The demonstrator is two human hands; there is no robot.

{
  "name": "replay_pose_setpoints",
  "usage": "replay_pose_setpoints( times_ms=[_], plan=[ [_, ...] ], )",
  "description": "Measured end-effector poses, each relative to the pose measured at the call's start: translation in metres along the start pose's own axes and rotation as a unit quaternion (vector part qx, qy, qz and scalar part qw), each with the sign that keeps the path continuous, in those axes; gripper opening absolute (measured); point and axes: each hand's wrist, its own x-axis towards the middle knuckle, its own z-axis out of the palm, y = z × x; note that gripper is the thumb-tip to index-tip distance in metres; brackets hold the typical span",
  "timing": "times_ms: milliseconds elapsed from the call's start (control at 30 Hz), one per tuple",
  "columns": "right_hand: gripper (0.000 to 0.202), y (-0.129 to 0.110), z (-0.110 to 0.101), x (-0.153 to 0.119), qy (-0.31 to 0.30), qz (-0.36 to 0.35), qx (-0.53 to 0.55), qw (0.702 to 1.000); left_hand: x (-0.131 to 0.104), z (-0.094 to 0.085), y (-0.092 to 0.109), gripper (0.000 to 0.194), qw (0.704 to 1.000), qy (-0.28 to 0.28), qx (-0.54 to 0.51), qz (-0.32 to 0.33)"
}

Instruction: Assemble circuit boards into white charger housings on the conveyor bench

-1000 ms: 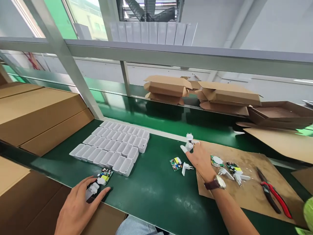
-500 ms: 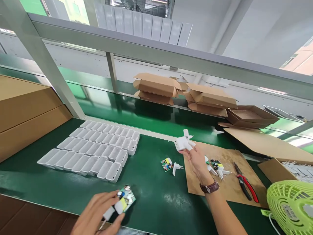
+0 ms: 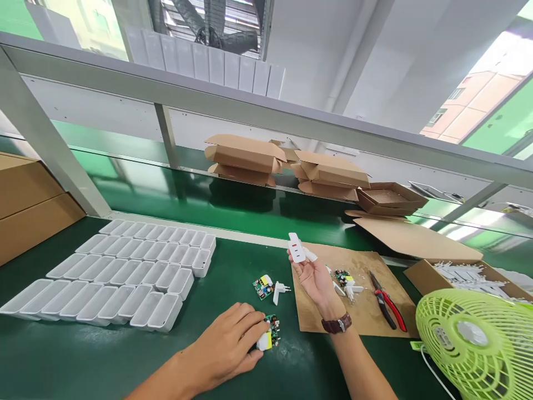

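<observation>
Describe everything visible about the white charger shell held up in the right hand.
The white charger shell is a small, smooth, plastic-looking block with rounded corners. The face turned toward the camera shows two small port openings, the upper one reddish inside. It stands roughly upright, raised above the brown cardboard sheet and touching neither it nor the green belt. The right hand, palm up, pinches its lower part between the fingertips, one tipped with a white finger cot. Its back and any prongs are hidden.

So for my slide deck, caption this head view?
Right hand lifts a white charger shell; left hand grips a circuit board.
</observation>
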Motion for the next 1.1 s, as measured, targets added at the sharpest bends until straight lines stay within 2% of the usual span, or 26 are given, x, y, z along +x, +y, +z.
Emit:
replay_pose_setpoints(
  times_ms=[133,267,367,467,633,733,833,900,1000,1033,1100],
  plan=[
    [0.044,0.006,-0.003,0.003,0.024,-0.067,-0.173,0.982,0.008,0.019,-0.013,0.033,0.998,-0.054,-0.005,0.008],
    [0.043,0.022,-0.004,0.011,0.071,-0.111,-0.299,0.945,0.004,0.033,-0.021,0.053,0.995,-0.090,-0.040,-0.007],
    [0.027,0.032,-0.004,0.016,0.088,-0.144,-0.424,0.890,-0.004,0.036,-0.021,0.062,0.994,-0.079,-0.064,-0.028],
    [0.006,0.037,-0.003,0.019,0.083,-0.146,-0.543,0.823,-0.011,0.033,-0.020,0.059,0.994,-0.072,-0.072,-0.046],
    [0.009,0.036,0.004,0.022,0.056,-0.105,-0.686,0.718,-0.011,0.032,-0.020,0.056,0.990,-0.069,-0.105,-0.062],
    [0.006,0.027,0.010,0.020,0.039,-0.095,-0.730,0.676,-0.009,0.031,-0.018,0.056,0.990,-0.080,-0.103,-0.057],
    [0.008,0.016,0.020,0.011,0.030,-0.106,-0.750,0.652,-0.008,0.030,-0.018,0.061,0.990,-0.080,-0.100,-0.052],
    [0.016,0.014,0.026,0.000,0.006,-0.161,-0.744,0.649,-0.008,0.029,-0.019,0.061,0.992,-0.053,-0.101,-0.052],
    [0.032,0.018,0.031,-0.017,-0.104,-0.263,-0.702,0.653,-0.007,0.026,-0.024,0.046,0.994,0.038,-0.086,-0.049],
    [0.038,0.021,0.032,-0.022,-0.149,-0.273,-0.691,0.652,-0.005,0.023,-0.026,0.041,0.993,0.073,-0.070,-0.052],
    [0.045,0.028,0.032,-0.028,-0.218,-0.248,-0.687,0.647,0.000,0.013,-0.031,0.038,0.989,0.130,-0.020,-0.070]
  ],
)
